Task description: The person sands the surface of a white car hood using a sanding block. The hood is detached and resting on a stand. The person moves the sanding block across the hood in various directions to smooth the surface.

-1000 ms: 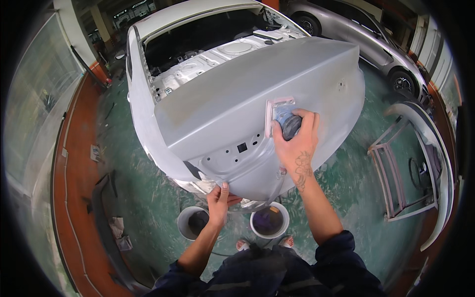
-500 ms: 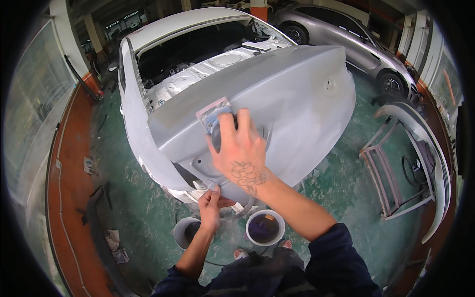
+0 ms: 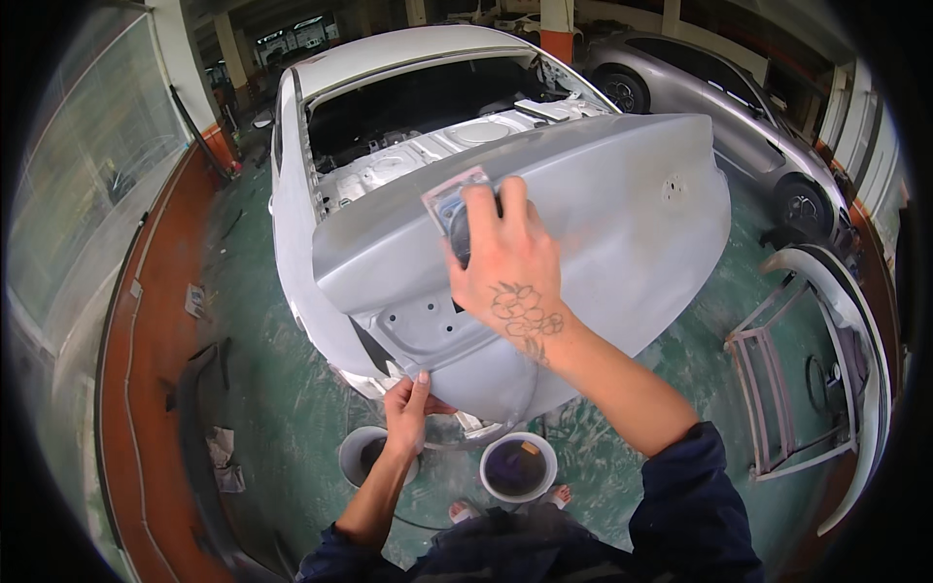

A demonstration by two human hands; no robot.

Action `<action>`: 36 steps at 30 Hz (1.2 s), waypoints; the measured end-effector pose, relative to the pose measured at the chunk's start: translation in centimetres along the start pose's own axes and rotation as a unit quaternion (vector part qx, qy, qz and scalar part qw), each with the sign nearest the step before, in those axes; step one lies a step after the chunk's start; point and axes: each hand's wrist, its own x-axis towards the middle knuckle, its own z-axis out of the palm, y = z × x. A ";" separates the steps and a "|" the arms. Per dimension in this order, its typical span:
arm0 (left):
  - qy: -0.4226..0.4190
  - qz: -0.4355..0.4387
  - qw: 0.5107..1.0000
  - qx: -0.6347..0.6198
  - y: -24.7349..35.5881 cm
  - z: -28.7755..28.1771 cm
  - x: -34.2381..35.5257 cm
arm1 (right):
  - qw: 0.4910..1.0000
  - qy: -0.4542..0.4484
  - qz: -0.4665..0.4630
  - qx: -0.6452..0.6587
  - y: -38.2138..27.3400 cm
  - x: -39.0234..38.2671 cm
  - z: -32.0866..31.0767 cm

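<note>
My right hand [image 3: 513, 255] is closed around a small sander [image 3: 453, 216] with a flat rectangular pad. The pad lies against the upper part of a grey trunk lid [image 3: 612, 233], left of its middle. A grey hose [image 3: 530, 389] hangs from below my right wrist and curves down past the lid's lower edge. Near the lid's lower left edge, my left hand [image 3: 408, 403] grips the rim, thumb on top and fingers partly hidden beneath. Between my hands, the lid has a recess [image 3: 418, 325] with several small holes.
The lid sits at the rear of a white car body [image 3: 292, 194] without rear glass. Two buckets, one white [image 3: 551, 476] and one grey [image 3: 352, 466], stand by my feet. A metal frame [image 3: 758, 389] and curved panel [image 3: 875, 389] are right; a dark bumper [image 3: 199, 418] lies left.
My right hand has slid the sander farther up the trunk lid, away from me, uncovering more of the recess. My left hand stays at the rim. The whole view has shifted slightly.
</note>
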 end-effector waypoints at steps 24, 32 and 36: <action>0.019 0.071 0.995 -0.070 2.7 4.4 0.7 | 0.850 -0.245 -0.463 -0.047 -7.4 4.8 2.5; 0.011 0.041 0.997 -0.059 2.2 3.7 0.8 | 0.832 -0.355 -0.419 -0.071 -10.4 7.5 3.3; 0.028 0.024 0.997 -0.064 1.5 3.4 0.2 | 0.840 -0.339 -0.410 -0.104 -3.4 7.4 -1.7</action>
